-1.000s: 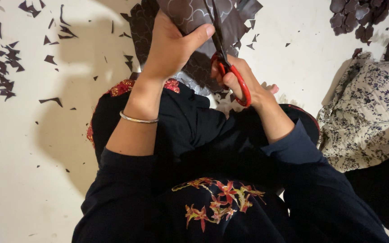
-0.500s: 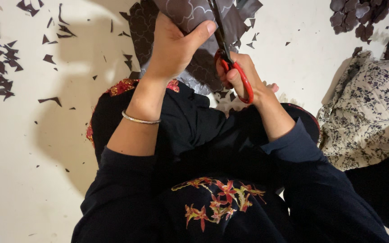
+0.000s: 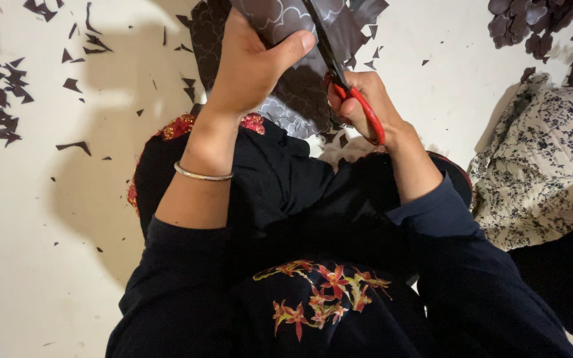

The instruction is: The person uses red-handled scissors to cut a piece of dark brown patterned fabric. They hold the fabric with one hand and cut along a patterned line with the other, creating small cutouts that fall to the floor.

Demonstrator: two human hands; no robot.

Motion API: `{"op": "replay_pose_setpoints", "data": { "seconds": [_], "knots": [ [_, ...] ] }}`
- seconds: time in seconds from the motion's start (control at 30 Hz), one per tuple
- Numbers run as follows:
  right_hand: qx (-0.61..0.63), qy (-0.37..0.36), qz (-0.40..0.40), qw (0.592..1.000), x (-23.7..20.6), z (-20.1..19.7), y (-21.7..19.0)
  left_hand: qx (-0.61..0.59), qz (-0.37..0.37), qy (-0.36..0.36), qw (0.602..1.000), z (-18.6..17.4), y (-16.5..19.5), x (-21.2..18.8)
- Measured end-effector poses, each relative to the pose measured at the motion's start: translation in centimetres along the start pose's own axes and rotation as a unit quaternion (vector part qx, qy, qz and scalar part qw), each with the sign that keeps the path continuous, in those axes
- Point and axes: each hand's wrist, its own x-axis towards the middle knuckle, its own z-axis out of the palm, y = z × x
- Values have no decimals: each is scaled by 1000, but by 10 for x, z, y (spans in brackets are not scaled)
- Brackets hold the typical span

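A: What do the hands hold?
B: The left hand (image 3: 250, 66) pinches a dark patterned sheet (image 3: 286, 26) near the top edge; the right hand (image 3: 359, 99) is closed around red-handled scissors (image 3: 349, 93) cutting it. Scraps (image 3: 1, 106) litter the floor.

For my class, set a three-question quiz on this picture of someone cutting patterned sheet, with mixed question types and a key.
1. True or false: the right hand holds the red-handled scissors.
2. What grips the dark patterned sheet?
A. the left hand
B. a clamp
C. another person's hand
3. Fill in: the left wrist wears a thin ____.

Key
1. True.
2. A; its thumb lies over the sheet.
3. Bangle.
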Motion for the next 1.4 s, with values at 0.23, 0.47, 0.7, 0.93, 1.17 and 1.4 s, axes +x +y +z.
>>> {"op": "replay_pose_setpoints", "data": {
  "seconds": [0.23, 0.47, 0.7, 0.93, 1.17, 1.4],
  "knots": [
    [-34, -7, 8, 999, -1, -7, 1, -44, -8, -11, 999, -5, -4, 1],
    [-58, -12, 17, 998, -2, -15, 3, -44, -10, -46, 998, -14, 0, 2],
    [-59, -53, 29, 996, -7, -30, 7, -81, -53, -102, 990, -21, 8, 1],
    [-87, -67, 39, 993, -9, -37, 14, -86, -79, -122, 986, -27, 10, 0],
    [-24, -99, 26, 994, -4, -20, 5, -62, -80, -100, 990, -23, -1, 0],
    [-37, -85, 26, 995, 1, -8, 0, -101, -101, -89, 986, -11, -2, 1]
  ]
}}
